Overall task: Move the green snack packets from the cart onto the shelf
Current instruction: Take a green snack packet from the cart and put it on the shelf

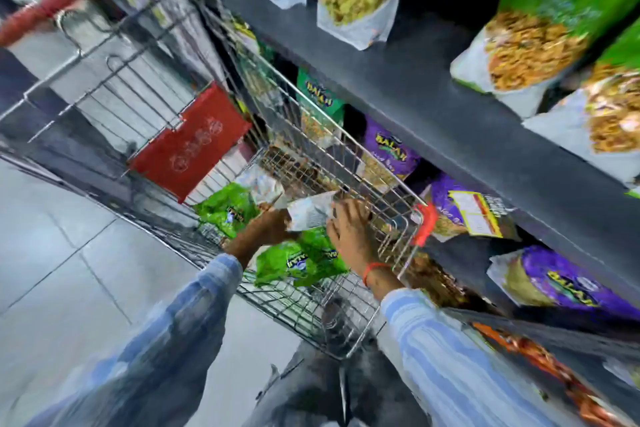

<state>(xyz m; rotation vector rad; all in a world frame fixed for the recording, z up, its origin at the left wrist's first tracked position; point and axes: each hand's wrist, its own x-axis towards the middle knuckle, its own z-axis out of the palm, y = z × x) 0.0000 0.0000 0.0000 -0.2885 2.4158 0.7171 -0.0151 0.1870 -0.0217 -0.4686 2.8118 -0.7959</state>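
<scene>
Both hands were inside the wire cart (346, 146) beside the dark shelf (433, 107). The left hand (268, 224) and right hand (348, 227) met at a pale packet (310, 213), its printed back showing. The right fingers (346, 210) were curled over its edge; motion blur prevented confirming a firm grip by either hand. Green snack packets (301, 262) lay in the cart below the wrists, another (225, 206) just left. Purple packets (389, 149) stood on the shelf below
</scene>
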